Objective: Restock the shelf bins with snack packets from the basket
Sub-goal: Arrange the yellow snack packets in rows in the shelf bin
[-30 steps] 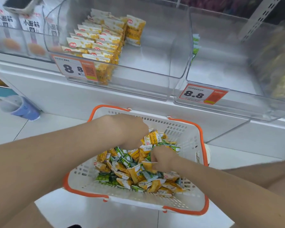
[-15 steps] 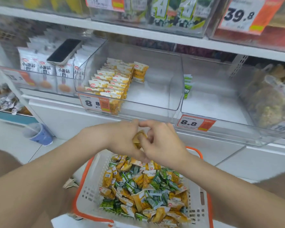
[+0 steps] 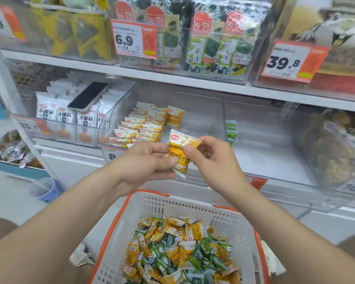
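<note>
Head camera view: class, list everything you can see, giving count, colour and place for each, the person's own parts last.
held packet: one, yellow and white, above the basket
basket: one, white with orange rim, bottom centre
loose packets: many, yellow and green, in the basket
stacked packets: many, yellow, left side of middle bin
green packets: few, left rear of right bin
phone: one, dark, on white packets at left
price tags: several, white and orange, bin fronts
cup: one, blue, floor at left
left hand: pinches held packet
right hand: pinches held packet
</note>
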`<state>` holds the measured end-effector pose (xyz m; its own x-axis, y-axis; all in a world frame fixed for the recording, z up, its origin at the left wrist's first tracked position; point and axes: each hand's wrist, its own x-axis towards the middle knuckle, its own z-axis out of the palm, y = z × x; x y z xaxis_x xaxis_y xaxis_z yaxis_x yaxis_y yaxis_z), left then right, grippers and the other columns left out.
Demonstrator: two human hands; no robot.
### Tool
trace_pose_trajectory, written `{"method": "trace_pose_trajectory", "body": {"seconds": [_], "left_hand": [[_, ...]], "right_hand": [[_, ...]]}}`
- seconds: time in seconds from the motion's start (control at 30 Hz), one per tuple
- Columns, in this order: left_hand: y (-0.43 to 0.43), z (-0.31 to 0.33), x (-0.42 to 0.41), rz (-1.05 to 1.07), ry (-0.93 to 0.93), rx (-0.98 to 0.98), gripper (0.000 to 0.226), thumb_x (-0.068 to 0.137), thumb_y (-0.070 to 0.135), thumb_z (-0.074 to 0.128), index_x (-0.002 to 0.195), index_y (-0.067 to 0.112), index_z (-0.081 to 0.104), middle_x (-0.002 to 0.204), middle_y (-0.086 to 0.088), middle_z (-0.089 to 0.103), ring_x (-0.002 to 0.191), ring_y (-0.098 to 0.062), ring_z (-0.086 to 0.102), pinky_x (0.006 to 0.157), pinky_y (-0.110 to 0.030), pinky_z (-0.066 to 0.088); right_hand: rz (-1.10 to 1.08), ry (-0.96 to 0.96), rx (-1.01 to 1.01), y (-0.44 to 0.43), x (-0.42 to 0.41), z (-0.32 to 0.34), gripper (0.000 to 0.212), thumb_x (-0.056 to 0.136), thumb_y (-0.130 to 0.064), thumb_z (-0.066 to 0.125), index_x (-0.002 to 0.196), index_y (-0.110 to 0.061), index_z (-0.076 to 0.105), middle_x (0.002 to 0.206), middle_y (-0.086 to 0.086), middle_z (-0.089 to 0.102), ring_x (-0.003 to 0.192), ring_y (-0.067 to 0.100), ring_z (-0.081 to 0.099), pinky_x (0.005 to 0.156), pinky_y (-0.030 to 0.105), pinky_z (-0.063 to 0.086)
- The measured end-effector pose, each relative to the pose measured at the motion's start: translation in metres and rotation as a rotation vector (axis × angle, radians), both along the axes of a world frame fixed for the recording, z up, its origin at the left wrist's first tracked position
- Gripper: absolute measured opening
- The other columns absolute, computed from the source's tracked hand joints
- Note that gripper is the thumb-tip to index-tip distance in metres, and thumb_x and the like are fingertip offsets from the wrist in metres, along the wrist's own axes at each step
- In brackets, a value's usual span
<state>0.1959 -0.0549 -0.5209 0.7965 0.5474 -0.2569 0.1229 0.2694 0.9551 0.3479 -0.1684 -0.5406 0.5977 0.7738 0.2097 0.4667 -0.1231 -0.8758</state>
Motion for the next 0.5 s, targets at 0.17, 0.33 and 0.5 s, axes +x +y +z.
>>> {"method": "trace_pose_trajectory", "body": {"seconds": [0.17, 0.33, 0.5], "left_hand": [[-0.002, 0.002, 0.006, 0.080, -0.060, -0.153, 0.020, 0.092, -0.005, 0.068, 0.103, 0.011, 0.063, 0.109, -0.016, 0.078, 0.093, -0.023, 0.077, 0.088, -0.037, 0.062], [0.003, 0.006, 0.009, 0.131, -0.113, -0.100, 0.027, 0.088, -0.005, 0.071, 0.111, 0.008, 0.064, 0.111, -0.016, 0.077, 0.100, -0.025, 0.077, 0.084, -0.035, 0.064], [0.010, 0.011, 0.011, 0.130, -0.164, -0.172, 0.028, 0.083, 0.000, 0.073, 0.110, 0.008, 0.069, 0.110, -0.019, 0.077, 0.095, -0.025, 0.077, 0.082, -0.032, 0.064]], "right_hand": [[0.048, 0.304, 0.111, 0.002, -0.005, 0.002, 0.019, 0.102, -0.026, 0.064, 0.107, -0.010, 0.072, 0.081, -0.003, 0.073, 0.067, 0.000, 0.063, 0.061, 0.016, 0.048], [0.107, 0.267, 0.104, 0.004, -0.004, -0.001, 0.016, 0.099, -0.026, 0.069, 0.106, -0.013, 0.076, 0.088, -0.004, 0.078, 0.075, 0.001, 0.066, 0.066, 0.014, 0.048], [0.098, 0.614, 0.200, 0.014, -0.007, -0.003, 0.029, 0.104, -0.025, 0.060, 0.113, 0.001, 0.070, 0.091, 0.009, 0.073, 0.074, 0.015, 0.063, 0.066, 0.027, 0.052]]}}
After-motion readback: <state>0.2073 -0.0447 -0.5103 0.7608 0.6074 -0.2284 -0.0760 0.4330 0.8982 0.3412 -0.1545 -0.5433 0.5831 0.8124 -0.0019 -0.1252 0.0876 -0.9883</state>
